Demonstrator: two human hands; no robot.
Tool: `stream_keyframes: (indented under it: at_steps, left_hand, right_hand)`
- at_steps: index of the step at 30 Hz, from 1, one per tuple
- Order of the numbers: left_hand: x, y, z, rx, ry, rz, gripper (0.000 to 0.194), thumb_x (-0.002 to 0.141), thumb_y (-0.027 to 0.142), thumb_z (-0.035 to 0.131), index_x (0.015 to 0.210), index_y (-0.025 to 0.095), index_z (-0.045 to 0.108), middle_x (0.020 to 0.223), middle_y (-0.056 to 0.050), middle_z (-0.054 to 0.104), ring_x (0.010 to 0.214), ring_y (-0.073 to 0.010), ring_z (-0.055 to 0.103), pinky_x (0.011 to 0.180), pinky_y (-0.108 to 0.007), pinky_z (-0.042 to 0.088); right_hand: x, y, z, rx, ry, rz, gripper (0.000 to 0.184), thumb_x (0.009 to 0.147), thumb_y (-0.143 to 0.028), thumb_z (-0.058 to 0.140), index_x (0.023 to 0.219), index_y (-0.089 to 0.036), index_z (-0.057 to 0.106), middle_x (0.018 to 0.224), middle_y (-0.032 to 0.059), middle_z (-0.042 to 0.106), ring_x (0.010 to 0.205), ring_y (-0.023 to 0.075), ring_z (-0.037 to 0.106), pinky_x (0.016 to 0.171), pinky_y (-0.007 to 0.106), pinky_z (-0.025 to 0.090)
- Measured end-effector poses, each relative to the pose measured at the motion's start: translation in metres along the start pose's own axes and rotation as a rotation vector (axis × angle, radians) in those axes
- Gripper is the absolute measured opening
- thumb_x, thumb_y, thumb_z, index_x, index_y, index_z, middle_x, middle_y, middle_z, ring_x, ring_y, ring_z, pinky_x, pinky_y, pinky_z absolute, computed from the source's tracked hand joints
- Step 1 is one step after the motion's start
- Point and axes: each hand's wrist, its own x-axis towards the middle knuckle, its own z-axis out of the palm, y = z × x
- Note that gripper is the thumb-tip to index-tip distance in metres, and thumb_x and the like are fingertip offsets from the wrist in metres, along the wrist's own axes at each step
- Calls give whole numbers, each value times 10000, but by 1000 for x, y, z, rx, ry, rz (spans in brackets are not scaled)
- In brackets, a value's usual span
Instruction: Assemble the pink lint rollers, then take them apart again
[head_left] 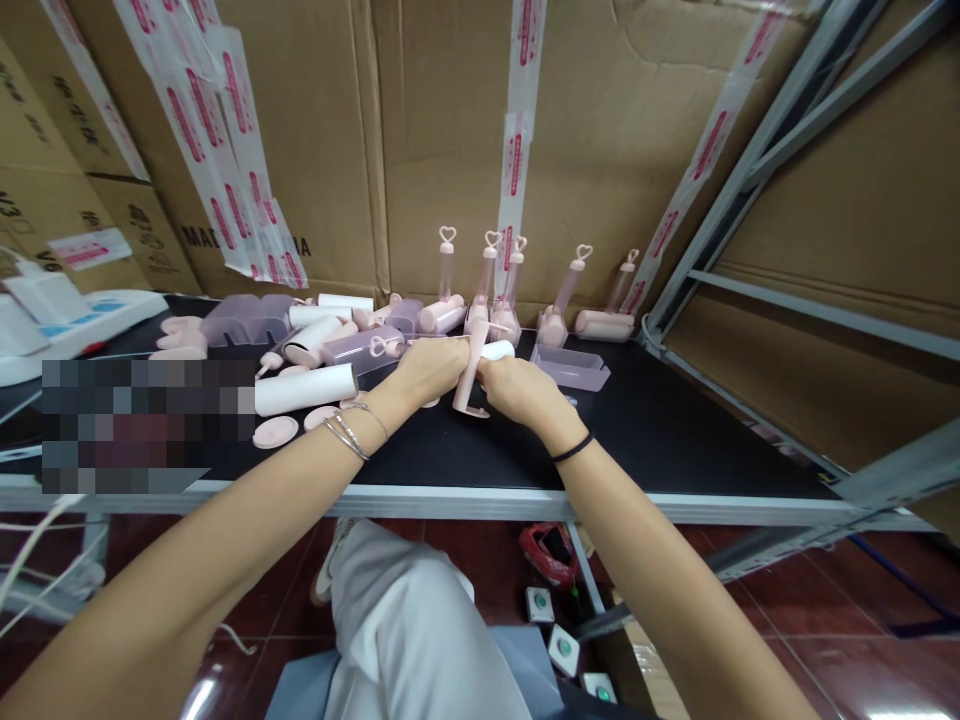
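In the head view, my left hand (433,368) is closed on a long pale pink plastic part (468,385) with a bent end. My right hand (529,390) grips the same part from its right side, fingers curled. A white tube (498,349) shows just beyond my right fingers; whether they touch it I cannot tell. Behind my right hand lies a clear lilac tray (574,368). Close to my left hand are another clear lilac tray (365,347) and a pink heart-shaped handle (386,347). My fingertips are partly hidden by the pink part.
Several upright clear tubes with heart tops (491,262) stand on pink bases along the cardboard wall (435,130). White tubes (307,390), flat pink discs (276,432) and lilac trays (247,320) crowd the left. A power strip (112,320) sits far left; a metal frame (750,190) bounds the right.
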Motion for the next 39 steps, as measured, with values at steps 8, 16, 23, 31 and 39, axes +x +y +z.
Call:
stream_keyframes:
  at_steps: [8,16,23,31,39]
  left_hand:
    - [-1,2,-4,1,-35,-22,308,932,80,355,1054,60,637,985,-189,729,950,-301,720,738,-390,581]
    - [2,0,2,18,-17,-6,301,919,82,391,1096,76,634,1007,-179,726,949,-266,719,745,-328,570]
    - [1,-3,4,7,5,-23,307,933,117,372,1069,99,646,933,-161,737,849,-285,731,683,-369,564]
    - [0,0,2,-8,-6,-167,286,923,183,415,1102,109,624,906,-157,732,850,-277,721,721,-356,523]
    - [-7,-6,9,33,100,-216,334,842,155,465,1133,54,593,1098,-225,669,1123,-337,586,961,-474,393]
  right_hand:
    - [0,0,-2,-15,-14,-6,350,922,-145,342,1120,-107,629,1012,215,703,939,331,700,762,410,526]
    - [1,1,-3,-19,-7,-23,354,919,-135,350,1107,-94,647,1002,222,703,946,337,700,767,408,531]
    - [1,-1,-5,-8,-20,-29,357,917,-117,341,1128,-85,628,1013,227,696,957,343,698,767,418,533]
    - [4,2,5,-37,25,19,360,938,-170,327,1152,-104,609,1024,212,701,945,341,700,757,416,532]
    - [-3,16,1,-32,82,261,341,952,-267,386,1206,-136,573,1041,201,699,968,306,694,790,370,511]
